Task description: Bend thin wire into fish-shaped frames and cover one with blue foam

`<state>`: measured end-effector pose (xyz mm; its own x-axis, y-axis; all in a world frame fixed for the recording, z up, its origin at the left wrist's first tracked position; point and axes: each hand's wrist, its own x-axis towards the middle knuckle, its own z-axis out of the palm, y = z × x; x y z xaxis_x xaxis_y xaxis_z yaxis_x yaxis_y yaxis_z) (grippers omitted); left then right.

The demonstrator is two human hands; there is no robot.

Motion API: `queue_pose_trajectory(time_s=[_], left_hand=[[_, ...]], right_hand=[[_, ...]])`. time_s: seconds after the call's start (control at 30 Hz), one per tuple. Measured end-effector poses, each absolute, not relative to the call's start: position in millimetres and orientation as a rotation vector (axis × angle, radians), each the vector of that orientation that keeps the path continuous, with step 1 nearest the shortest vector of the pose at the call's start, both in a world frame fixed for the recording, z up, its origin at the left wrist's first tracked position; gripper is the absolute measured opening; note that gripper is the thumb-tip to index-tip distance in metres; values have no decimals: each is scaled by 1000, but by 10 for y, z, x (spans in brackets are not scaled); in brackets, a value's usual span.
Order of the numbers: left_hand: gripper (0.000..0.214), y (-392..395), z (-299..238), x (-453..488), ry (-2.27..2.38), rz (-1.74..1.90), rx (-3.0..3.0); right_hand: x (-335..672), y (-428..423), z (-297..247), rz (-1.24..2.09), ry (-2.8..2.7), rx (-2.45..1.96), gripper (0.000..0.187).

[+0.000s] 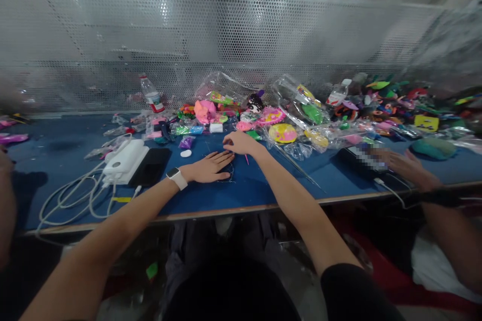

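Cables (62,201) loop beside a white box (126,161) and a black phone (152,165), apparently kept aside from the hands. Purple packet (186,142) and white lump (186,153) lie near, perhaps for easy reach. The left hand (208,167) lies flat, palm down, fingers stretched, probably steadying a thin, see-through piece (227,172) that shows faintly by its thumb. The right hand (239,143) curls by the left fingertips; whether it pinches anything, I cannot tell. Pink stick (246,159) sits just beside it. Rightward, a long metal tool (295,162) slants, seemingly handy for that hand.
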<state>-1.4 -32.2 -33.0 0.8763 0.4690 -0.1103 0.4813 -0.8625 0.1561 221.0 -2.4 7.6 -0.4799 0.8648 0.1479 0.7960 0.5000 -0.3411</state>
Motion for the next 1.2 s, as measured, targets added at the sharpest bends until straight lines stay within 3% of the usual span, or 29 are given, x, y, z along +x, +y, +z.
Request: queue_pose_trajectory(time_s=[0.37,0.57,0.73,1.0,1.2], left_hand=[[87,-343,-336,-13,744,-85,2794],[108,-303,-128,-254,569,88,2699],[94,-259,-144,-320,528,119,2702],[79,-526,-197,-31,1032,132,2849],[72,-545,-217,-5,1137,293,2801]], right_hand=[[2040,-8,46,280,-2588,-1092,19],[1815,71,199,242,-2683,-1049,28],[1763,107,333,218,-2655,-1057,28],[1537,458,336,-8,-2174,-1066,35],[1381,1035,322,121,-2477,-1343,42]])
